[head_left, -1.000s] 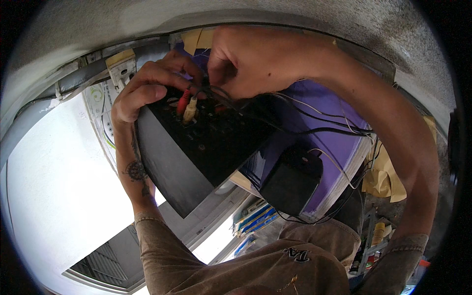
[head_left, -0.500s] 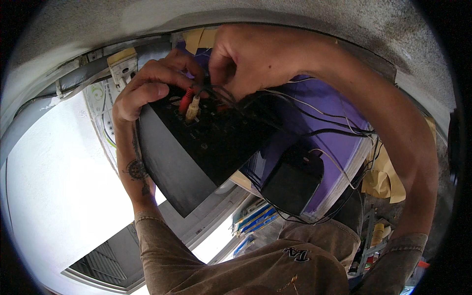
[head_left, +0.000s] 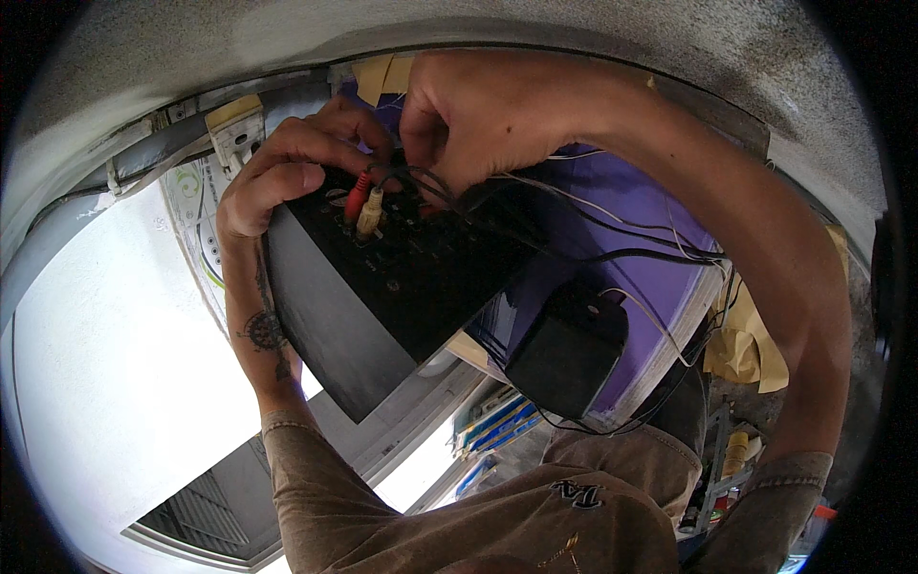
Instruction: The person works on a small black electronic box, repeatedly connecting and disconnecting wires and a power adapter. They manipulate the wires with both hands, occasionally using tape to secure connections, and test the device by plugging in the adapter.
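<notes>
A black box with grey sides, like a speaker cabinet (head_left: pixel 335 325), is tilted before me, its dark connector panel facing up. A red plug (head_left: pixel 357 199) and a cream plug (head_left: pixel 370 214) stand side by side in that panel, with black cables (head_left: pixel 421 175) arching from them. My left hand (head_left: pixel 287 167) is bent around the far left edge of the box, thumb resting on top and fingertips by the red plug. My right hand (head_left: pixel 459 120) reaches over from the right, fingers pinched low at the panel's far side. Whatever they pinch is hidden by the hand and shadow.
Right of the box, a purple surface (head_left: pixel 650 206) carries more cables and a black rounded device (head_left: pixel 569 344). A power strip or socket block (head_left: pixel 236 134) sits at the far left. Brown paper (head_left: pixel 746 349) lies at right. A rough grey wall (head_left: pixel 574 29) curves along the back.
My right hand has shifted very slightly left, still low at the panel. The cables by the plugs moved a little with it. My left hand stays around the edge.
</notes>
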The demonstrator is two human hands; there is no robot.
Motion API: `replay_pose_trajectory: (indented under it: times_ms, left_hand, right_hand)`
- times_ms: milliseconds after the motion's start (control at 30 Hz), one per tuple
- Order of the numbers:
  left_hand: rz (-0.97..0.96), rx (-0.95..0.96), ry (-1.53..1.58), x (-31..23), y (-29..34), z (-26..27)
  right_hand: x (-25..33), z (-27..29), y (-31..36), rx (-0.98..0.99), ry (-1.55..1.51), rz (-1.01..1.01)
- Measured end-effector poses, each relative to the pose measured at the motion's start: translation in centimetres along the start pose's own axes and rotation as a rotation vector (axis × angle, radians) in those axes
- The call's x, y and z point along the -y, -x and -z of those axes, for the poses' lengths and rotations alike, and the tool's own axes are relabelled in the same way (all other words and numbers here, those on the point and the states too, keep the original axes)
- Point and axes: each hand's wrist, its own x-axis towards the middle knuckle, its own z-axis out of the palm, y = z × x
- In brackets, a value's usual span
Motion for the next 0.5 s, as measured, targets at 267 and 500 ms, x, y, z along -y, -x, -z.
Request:
replay_pose_trajectory:
  times_ms: [267,500]
  left_hand:
    - [-0.021,0.005,-0.02,0.05,-0.06,0.03]
    - [-0.025,0.01,-0.018,0.16,0.05,0.15]
  right_hand:
    - [0.41,-0.11,0.06,-0.023,0.002,-0.05]
    - [-0.38,0.12,-0.39,0.047,0.051,0.074]
